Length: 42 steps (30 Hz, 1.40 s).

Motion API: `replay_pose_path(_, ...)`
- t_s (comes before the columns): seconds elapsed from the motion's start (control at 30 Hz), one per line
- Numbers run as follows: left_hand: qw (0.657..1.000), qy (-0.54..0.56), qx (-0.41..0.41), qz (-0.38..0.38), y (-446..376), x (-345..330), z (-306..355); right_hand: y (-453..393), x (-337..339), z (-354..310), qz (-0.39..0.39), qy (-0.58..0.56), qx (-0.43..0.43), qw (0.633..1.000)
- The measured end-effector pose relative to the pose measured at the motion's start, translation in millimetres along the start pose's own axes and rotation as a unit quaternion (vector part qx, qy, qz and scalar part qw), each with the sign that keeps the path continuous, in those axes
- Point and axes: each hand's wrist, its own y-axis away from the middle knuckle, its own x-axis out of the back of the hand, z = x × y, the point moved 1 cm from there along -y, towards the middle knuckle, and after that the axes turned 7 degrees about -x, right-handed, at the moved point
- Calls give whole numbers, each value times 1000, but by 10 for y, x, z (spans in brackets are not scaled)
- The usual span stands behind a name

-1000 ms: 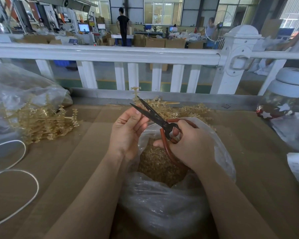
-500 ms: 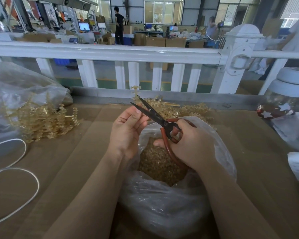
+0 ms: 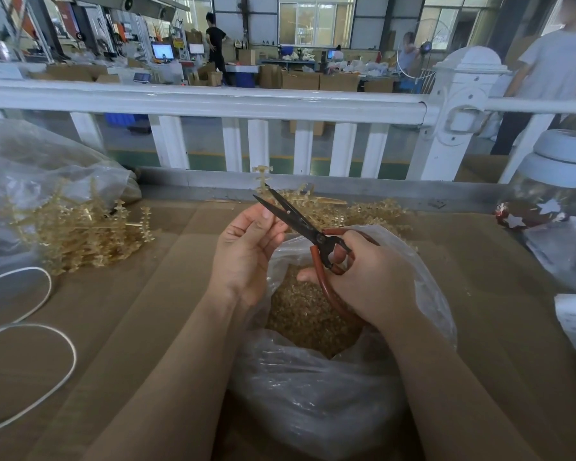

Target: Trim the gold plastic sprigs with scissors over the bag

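Sprig [image 3: 262,178] of gold plastic is pinched in the fingers of our left hand [image 3: 246,251]. It stands almost straight up, with its top poking above the scissors [image 3: 300,221]. Our right hand [image 3: 363,281] has its fingers curled through the red handles, and the two dark blades are a little open, like a thin V. The sprig's stem sits right at the blade tips, and we cannot tell if it is between them yet. We think the next snip needs the stem to cross the blades, so our left hand, which is nearer to it, may feed it in.

Both hands are above the clear bag [image 3: 313,394]. The bag is open at the top and holds lots of tiny gold bits [image 3: 308,319]. Just behind the bag lies a small heap of sprigs [image 3: 363,211]. Far to the left of the bag, a big clear bag [image 3: 40,161] lies on its side with more gold sprigs [image 3: 80,234] spilling out.
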Motion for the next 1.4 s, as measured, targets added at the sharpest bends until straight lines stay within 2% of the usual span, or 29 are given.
replay_pose_path(0.4, 1000, 6, 16, 11, 12, -15, 14, -17, 13, 5, -15, 1, -26, 1000)
replay_pose_path(0.83, 1000, -23, 1, -20, 5, 2, 9, -15, 69, -27, -13, 22, -17, 1000)
replay_pose_path(1.07, 1000, -17, 5, -10, 9, -6, 16, -7, 42, -8, 19, 32, -5, 999)
replay_pose_path(1.4, 1000, -11, 17, 1, 10, -5, 14, -17, 30, -10, 26, 19, -4, 999)
